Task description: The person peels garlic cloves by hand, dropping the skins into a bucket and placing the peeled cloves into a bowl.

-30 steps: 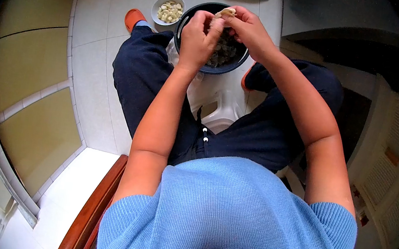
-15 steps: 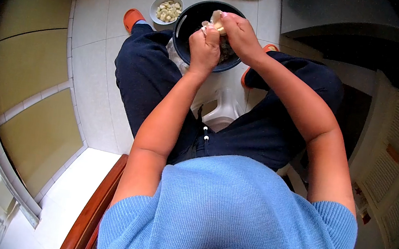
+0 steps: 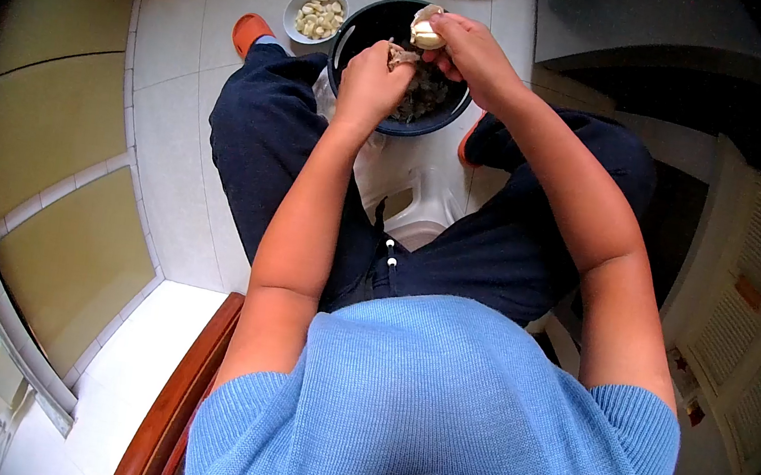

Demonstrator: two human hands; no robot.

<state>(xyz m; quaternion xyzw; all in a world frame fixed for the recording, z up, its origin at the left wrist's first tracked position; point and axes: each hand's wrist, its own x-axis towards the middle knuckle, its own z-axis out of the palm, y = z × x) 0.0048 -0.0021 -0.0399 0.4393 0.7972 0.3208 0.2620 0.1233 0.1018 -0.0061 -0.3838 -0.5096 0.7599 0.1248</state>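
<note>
Garlic bulb [image 3: 427,34] is sitting right at the fingertips of our right hand [image 3: 472,56], sticking out past the thumb and forefinger, which are pinched onto its edge. Pale cloves show on it, with some loose wrapper up top. Our left hand [image 3: 373,82] is just below and to the left, fingers curled in pretty tight on a scrap of papery skin [image 3: 403,55] that pokes out by the thumb, apart from the bulb. We've got both over the dark bucket [image 3: 405,130], and a white bowl [image 3: 290,21] of peeled cloves [image 3: 319,18] sits just left of it.
</note>
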